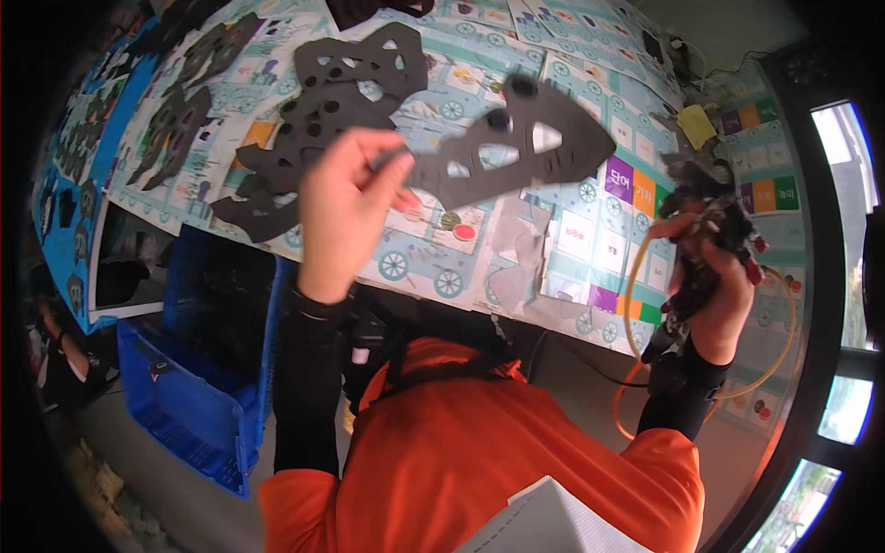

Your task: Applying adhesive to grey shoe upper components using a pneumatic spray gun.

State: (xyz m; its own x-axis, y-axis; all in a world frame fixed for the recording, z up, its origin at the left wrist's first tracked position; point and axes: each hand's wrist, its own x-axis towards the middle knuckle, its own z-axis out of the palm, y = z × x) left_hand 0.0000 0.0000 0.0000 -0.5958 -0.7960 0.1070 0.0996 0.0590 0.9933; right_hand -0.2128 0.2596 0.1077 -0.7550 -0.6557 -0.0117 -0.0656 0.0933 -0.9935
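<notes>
My left hand [355, 207] pinches the narrow end of a dark grey flat cut-out piece [502, 152] between thumb and fingertips. The piece is held up above the table, its wide end pointing right, with triangular and round holes through it. At the right, my right hand [719, 286] is wrapped round a dark, grimy hand tool [705, 217], whose exact kind I cannot make out. A yellow hose [631, 286] loops beside that tool. Similar grey pieces [336, 97] lie overlapping on the table behind my left hand.
Printed sheets with coloured pictures cover the table [415, 263]. More grey pieces [171, 138] lie at the far left. A blue crate [189, 405] stands below the table's left part. A yellow scrap [697, 126] lies at the back right, near a dark window frame [802, 323].
</notes>
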